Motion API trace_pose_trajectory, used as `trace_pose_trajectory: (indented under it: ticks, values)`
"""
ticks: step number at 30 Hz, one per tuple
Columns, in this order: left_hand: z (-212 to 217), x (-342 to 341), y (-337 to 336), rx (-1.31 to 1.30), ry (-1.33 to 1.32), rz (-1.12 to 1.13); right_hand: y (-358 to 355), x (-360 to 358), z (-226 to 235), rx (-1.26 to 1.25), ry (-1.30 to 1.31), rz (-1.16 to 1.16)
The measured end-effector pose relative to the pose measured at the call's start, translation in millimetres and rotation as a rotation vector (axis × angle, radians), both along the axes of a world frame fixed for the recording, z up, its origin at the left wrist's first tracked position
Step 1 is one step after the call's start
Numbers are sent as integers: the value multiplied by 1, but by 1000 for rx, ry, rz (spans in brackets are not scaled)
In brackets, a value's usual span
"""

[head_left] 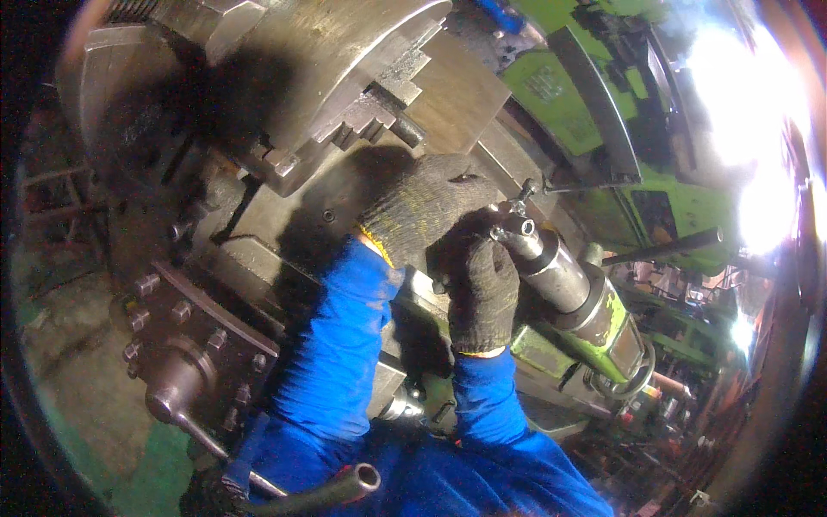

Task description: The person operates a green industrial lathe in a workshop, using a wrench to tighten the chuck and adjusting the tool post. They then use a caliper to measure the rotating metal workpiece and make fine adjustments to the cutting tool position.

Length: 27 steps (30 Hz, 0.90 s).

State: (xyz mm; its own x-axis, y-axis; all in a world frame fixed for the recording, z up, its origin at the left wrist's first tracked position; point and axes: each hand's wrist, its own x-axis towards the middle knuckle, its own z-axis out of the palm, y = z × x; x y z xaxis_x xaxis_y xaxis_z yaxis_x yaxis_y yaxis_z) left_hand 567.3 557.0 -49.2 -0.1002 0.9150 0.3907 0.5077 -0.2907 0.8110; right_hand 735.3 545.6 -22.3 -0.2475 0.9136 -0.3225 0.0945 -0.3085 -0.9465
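In a dark knit glove, my left hand (pixel 428 205) reaches across to the nose of a lathe tailstock (pixel 564 280), its fingers curled toward small metal fittings. My right hand (pixel 484 289), gloved alike, is closed just below it, thumb up, against the left side of the tailstock's steel quill (pixel 556 274). At the quill's tip sit a small round metal end with a hole (pixel 527 227) and a short knobbed metal piece (pixel 523 196). Shadow and the gloves hide what lies between the fingers of both hands.
A large lathe chuck (pixel 345 69) with stepped jaws (pixel 379 112) looms at the upper left, close to my left hand. A bolted hub with a lever (pixel 177 383) stands at the lower left. Near my left forearm is a tubular handle (pixel 345 487). Green machine panels (pixel 551 99) rise behind.
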Motion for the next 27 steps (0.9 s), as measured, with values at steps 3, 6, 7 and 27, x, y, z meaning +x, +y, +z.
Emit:
trace_pose_trajectory:
  ticks: [3,6,7,27]
  values:
    - [-1,-2,4,-39,12,-19,-14,14,26,156,-292,-1]
    - [-15,6,8,100,95,17,-18,22,57,486,-344,-179]
    - [-17,6,6,131,102,63,-6,24,69,669,-484,-154]
    - [-10,3,7,-63,-205,-76,138,13,64,823,-1024,694]
